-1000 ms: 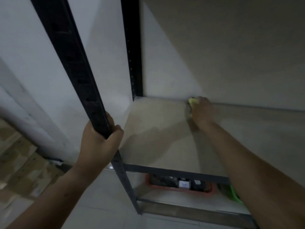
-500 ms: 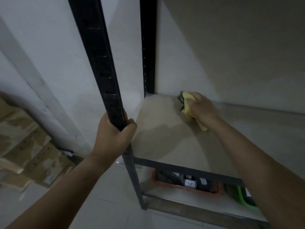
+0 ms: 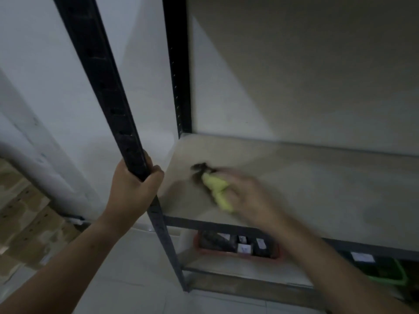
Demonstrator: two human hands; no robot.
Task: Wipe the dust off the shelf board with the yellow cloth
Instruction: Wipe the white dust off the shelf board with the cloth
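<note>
While left hand (image 3: 133, 189) grips post (image 3: 108, 105), right hand (image 3: 249, 196) presses yellow cloth (image 3: 217, 189) on shelf board (image 3: 328, 189).

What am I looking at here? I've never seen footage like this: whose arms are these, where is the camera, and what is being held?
No machine here: a person wears a camera on the head, looking down at their own bare arms. The left hand grips the dark upright post of a metal rack. The right hand, blurred by motion, presses a yellow cloth on the pale shelf board, with a dark clump of dust just ahead of it. On the shelf below sit a red tray and a green basket.
</note>
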